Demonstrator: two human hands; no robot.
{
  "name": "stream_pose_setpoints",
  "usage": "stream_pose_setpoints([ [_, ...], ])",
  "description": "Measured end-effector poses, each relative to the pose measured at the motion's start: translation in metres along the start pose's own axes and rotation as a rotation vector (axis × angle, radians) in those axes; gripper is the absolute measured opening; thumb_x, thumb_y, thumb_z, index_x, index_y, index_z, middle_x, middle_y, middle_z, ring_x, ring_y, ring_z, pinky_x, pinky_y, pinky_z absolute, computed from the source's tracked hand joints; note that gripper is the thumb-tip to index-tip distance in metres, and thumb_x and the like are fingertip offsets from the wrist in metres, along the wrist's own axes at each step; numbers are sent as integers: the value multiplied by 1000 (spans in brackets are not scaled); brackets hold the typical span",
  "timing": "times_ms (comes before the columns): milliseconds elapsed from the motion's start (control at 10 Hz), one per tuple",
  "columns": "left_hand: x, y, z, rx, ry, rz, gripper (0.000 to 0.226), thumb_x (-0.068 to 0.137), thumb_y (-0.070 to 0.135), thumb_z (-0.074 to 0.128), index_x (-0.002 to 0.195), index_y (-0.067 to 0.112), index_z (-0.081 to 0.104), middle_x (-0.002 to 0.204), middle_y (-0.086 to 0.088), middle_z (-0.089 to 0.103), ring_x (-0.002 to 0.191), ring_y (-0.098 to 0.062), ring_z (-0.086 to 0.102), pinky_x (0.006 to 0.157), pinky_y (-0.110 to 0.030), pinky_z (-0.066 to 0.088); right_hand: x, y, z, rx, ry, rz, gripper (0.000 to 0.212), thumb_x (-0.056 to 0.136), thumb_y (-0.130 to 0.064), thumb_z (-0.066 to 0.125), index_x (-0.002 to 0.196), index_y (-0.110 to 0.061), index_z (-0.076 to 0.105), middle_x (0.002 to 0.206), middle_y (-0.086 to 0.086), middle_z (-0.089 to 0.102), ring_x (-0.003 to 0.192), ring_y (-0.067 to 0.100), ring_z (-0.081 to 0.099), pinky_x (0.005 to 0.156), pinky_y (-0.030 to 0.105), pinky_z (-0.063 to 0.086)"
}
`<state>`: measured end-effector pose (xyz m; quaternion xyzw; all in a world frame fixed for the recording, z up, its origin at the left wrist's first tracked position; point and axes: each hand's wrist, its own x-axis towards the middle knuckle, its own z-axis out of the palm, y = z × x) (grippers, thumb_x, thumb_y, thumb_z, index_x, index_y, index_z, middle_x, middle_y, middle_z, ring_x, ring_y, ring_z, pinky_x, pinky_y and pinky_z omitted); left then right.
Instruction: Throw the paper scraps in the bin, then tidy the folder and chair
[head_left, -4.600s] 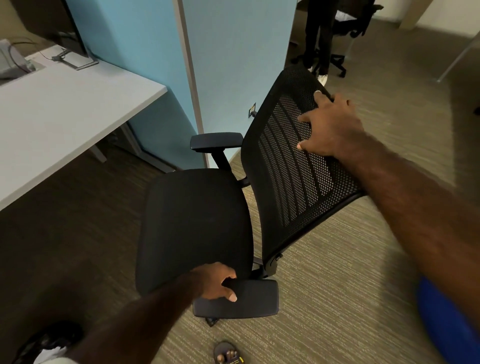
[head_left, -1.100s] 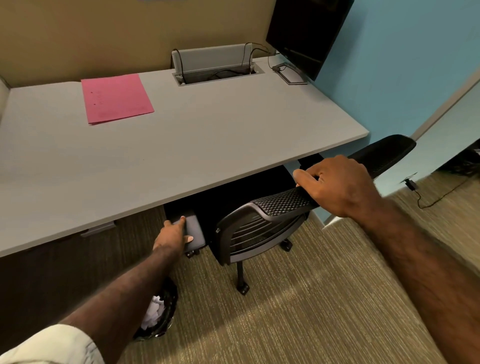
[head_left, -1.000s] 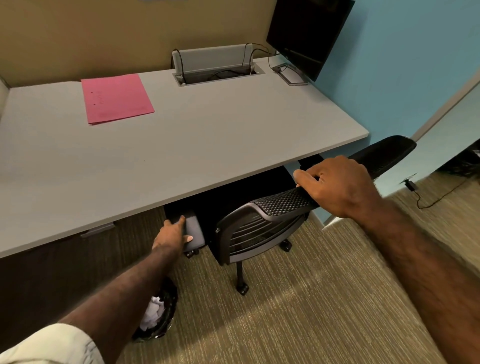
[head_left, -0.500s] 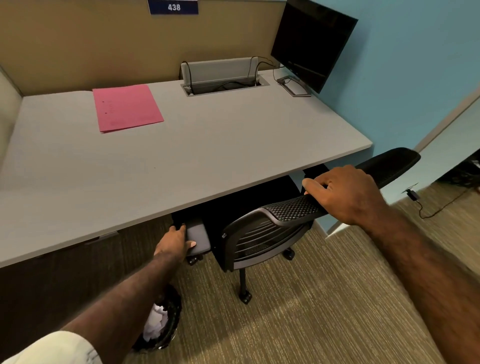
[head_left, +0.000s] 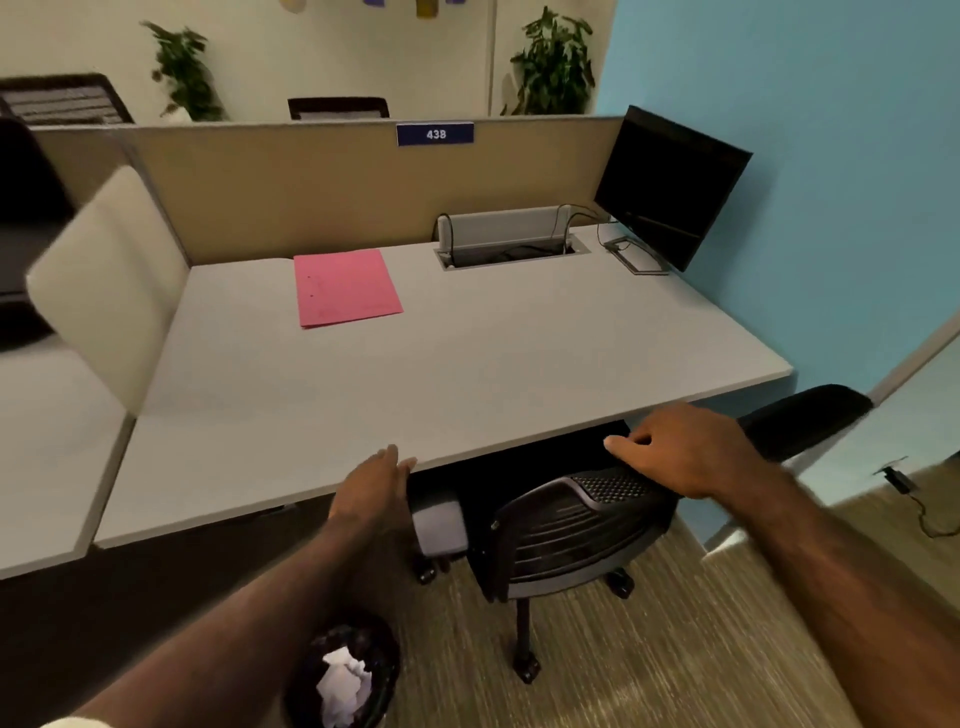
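The black mesh chair (head_left: 571, 530) stands pushed in under the grey desk (head_left: 467, 374), its backrest toward me. My left hand (head_left: 374, 488) hovers with straight, spread fingers at the desk's front edge, just left of the chair's grey armrest (head_left: 441, 525), and holds nothing. My right hand (head_left: 685, 447) floats loosely over the top of the backrest with its fingers relaxed, not gripping. The pink folder (head_left: 345, 286) lies flat at the back of the desk. A black bin (head_left: 379, 670) on the floor below my left forearm holds crumpled white paper scraps (head_left: 343, 680).
A dark monitor (head_left: 670, 187) stands at the desk's back right beside an open cable box (head_left: 509, 239). A white divider panel (head_left: 109, 280) bounds the desk on the left, a blue wall (head_left: 831, 182) on the right. A cable (head_left: 904, 483) lies on the carpet.
My left hand has come off the armrest and risen to the desk edge. My right hand has loosened its grip on the backrest top. The view has lifted and pulled back.
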<state>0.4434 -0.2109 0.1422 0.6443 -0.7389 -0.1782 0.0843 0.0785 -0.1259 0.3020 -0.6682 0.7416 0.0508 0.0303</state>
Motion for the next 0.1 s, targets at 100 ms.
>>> stream_pose_setpoints([
  [100,-2,19,-30,20,134,69,47,108,30,45,151,13,45,159,-12,44,147,-30,42,117,-42,37,10,-30,-4,9,63,-70,77,83,-88,27,116,-41,79,120,-12,78,108,17,71,94,39,54],
])
